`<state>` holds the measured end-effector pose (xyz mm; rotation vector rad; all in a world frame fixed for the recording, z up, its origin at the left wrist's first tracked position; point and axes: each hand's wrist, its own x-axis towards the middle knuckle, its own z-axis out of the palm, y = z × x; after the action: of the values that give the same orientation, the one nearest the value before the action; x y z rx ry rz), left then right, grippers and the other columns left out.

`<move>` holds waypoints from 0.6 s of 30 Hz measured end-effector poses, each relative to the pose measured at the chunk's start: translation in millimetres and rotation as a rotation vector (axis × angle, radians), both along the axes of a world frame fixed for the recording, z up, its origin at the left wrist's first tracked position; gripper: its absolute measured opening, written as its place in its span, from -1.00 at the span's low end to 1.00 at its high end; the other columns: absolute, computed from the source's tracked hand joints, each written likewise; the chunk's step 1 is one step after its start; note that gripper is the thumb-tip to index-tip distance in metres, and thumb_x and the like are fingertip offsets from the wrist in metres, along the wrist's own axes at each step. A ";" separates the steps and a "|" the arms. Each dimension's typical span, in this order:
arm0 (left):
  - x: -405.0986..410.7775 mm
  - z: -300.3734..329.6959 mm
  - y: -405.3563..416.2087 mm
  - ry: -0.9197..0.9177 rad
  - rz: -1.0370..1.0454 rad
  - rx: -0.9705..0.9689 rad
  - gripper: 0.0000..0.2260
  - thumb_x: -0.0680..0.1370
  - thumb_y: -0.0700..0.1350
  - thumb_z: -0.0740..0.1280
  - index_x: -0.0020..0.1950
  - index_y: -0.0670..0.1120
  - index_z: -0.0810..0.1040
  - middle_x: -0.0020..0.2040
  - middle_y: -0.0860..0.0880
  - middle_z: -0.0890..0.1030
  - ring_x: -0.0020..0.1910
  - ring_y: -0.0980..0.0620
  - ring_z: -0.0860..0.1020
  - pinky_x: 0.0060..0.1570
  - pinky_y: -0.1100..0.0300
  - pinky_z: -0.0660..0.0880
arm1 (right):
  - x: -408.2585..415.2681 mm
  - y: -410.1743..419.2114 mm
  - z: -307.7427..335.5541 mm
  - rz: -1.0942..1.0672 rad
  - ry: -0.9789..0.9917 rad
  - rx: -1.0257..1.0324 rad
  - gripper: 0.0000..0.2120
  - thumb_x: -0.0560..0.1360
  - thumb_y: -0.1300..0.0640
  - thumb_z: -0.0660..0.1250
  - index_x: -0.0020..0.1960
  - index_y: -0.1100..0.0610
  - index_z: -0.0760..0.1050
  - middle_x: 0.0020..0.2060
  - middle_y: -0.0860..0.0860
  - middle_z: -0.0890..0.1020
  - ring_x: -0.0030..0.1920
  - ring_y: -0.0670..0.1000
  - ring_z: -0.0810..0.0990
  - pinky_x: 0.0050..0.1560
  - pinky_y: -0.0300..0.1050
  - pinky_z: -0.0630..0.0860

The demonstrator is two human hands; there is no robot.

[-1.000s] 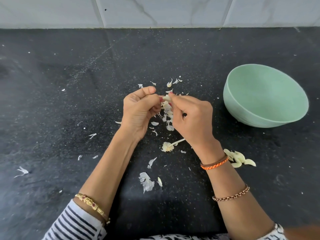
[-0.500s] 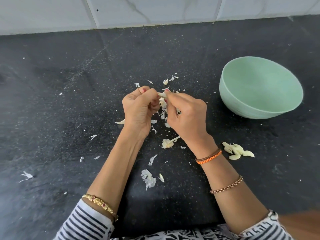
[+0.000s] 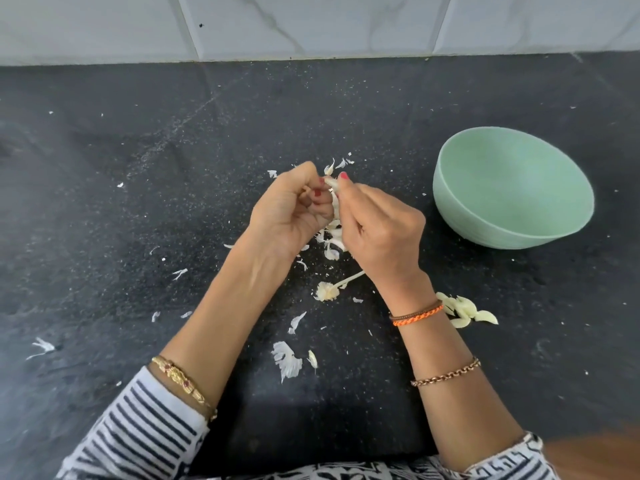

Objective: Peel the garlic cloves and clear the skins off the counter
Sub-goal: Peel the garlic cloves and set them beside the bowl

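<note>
Clove in hand: garlic clove (image 3: 331,183), pale, held above the middle of the worktop (image 3: 138,209), pinched between both hands at their fingertips.
Left hand (image 3: 287,209): fingers curled in, grip closed on the clove's near-left end between thumb and fingertips.
Right hand (image 3: 377,226): thumb and forefinger pinched onto the clove's upper end; a strip of skin (image 3: 335,206) hangs down between the two hands.
Step in hand (judged): stripping the skin from this clove.
Doing it well (judged): hold the clove steady with the left grip, draw the loosened strip away along the clove's length with the right, then turn the clove to check for film still clinging; let the strip drop onto the pile below rather than scatter wider.
Peeled cloves (image 3: 465,310): small yellowish cluster on the worktop just right of the right wrist, near the bowl.
Skins (image 3: 287,360): white flakes strewn under and around the hands, with strays well off to the left; none cleared yet.
Root stub (image 3: 327,291): stalk and base plate lying below the right hand.
Bowl (image 3: 460,206): pale green, right of the hands, nothing visible inside.
Progress (judged): several cloves done, clearing still to come.
Backdrop: tiled wall (image 3: 311,26) behind the dark worktop.
</note>
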<state>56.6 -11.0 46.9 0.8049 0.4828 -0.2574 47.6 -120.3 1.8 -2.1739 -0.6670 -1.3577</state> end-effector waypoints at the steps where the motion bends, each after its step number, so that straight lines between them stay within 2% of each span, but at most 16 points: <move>1: -0.5 0.6 -1.4 -0.003 -0.014 -0.014 -0.74 0.44 -0.40 0.09 -0.38 -0.11 0.28 -0.49 -0.03 0.36 -0.59 0.16 0.28 -0.60 0.38 0.22 | -0.1 0.2 0.0 -0.007 -0.009 0.009 -0.92 0.43 0.37 0.38 -0.11 0.33 0.64 -0.41 0.06 0.63 -0.49 -0.04 0.54 -0.47 -0.26 0.47; 4: -4.0 -5.3 -3.1 -0.062 -0.055 -0.026 -0.69 0.47 -0.40 0.14 -0.45 -0.15 0.40 -0.48 -0.02 0.43 -0.57 0.17 0.32 -0.57 0.40 0.26 | 1.3 -0.6 -0.2 -0.005 0.029 0.070 -0.92 0.43 0.36 0.38 -0.10 0.33 0.64 -0.44 0.06 0.61 -0.51 -0.04 0.51 -0.49 -0.27 0.41; 6: -5.2 -9.1 1.1 -0.154 -0.045 0.010 -0.61 0.49 -0.36 0.21 -0.50 -0.11 0.53 -0.47 -0.01 0.50 -0.54 0.18 0.36 -0.55 0.40 0.30 | -0.5 -0.1 0.7 0.032 0.114 0.163 -0.90 0.43 0.36 0.37 -0.08 0.33 0.63 -0.43 0.09 0.62 -0.50 -0.01 0.52 -0.50 -0.20 0.44; 9: -1.8 -10.7 13.6 -0.301 -0.014 0.244 -0.69 0.51 -0.23 0.28 -0.41 -0.07 0.64 -0.47 0.07 0.49 -0.49 0.18 0.36 -0.47 0.38 0.32 | -7.6 4.9 10.5 0.154 0.422 0.433 -0.87 0.47 0.32 0.31 -0.08 0.28 0.64 -0.41 0.12 0.63 -0.44 0.08 0.59 -0.47 -0.01 0.51; 10: -0.3 -11.3 17.2 -0.326 -0.012 0.332 -0.72 0.53 -0.15 0.28 -0.36 -0.06 0.64 -0.49 0.08 0.46 -0.48 0.18 0.36 -0.45 0.37 0.32 | -10.0 6.6 13.5 0.192 0.532 0.538 -0.86 0.48 0.33 0.29 -0.09 0.25 0.64 -0.41 0.12 0.63 -0.41 0.09 0.61 -0.43 -0.03 0.53; 12: 0.6 -17.0 19.6 -0.351 0.010 0.442 -0.73 0.57 -0.04 0.25 -0.28 -0.06 0.60 -0.51 0.11 0.43 -0.48 0.18 0.35 -0.40 0.36 0.33 | -12.3 6.7 18.4 0.223 0.691 0.687 -0.84 0.48 0.35 0.28 -0.08 0.21 0.63 -0.43 0.03 0.61 -0.39 -0.02 0.63 -0.40 -0.19 0.54; 14: -1.3 -25.0 16.0 -0.441 0.052 0.549 -0.80 0.56 -0.09 0.28 -0.26 -0.07 0.56 -0.47 0.15 0.49 -0.45 0.22 0.38 -0.35 0.36 0.35 | -11.4 5.0 20.8 0.237 0.778 0.769 -0.83 0.49 0.36 0.29 -0.05 0.18 0.62 -0.44 -0.06 0.59 -0.41 -0.15 0.59 -0.38 -0.33 0.50; 18: -5.2 -33.8 8.3 -0.679 0.037 0.600 -0.90 0.51 -0.26 0.32 -0.18 -0.10 0.55 -0.36 0.17 0.58 -0.37 0.28 0.46 -0.25 0.40 0.41 | -12.7 4.8 22.2 0.280 0.899 0.828 -0.84 0.48 0.33 0.33 -0.09 0.11 0.62 -0.45 -0.10 0.60 -0.43 -0.15 0.59 -0.36 -0.31 0.53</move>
<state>51.4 -2.7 13.2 1.3938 -0.0838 0.2144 34.9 -115.5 24.0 -1.6367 -0.0150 -0.2935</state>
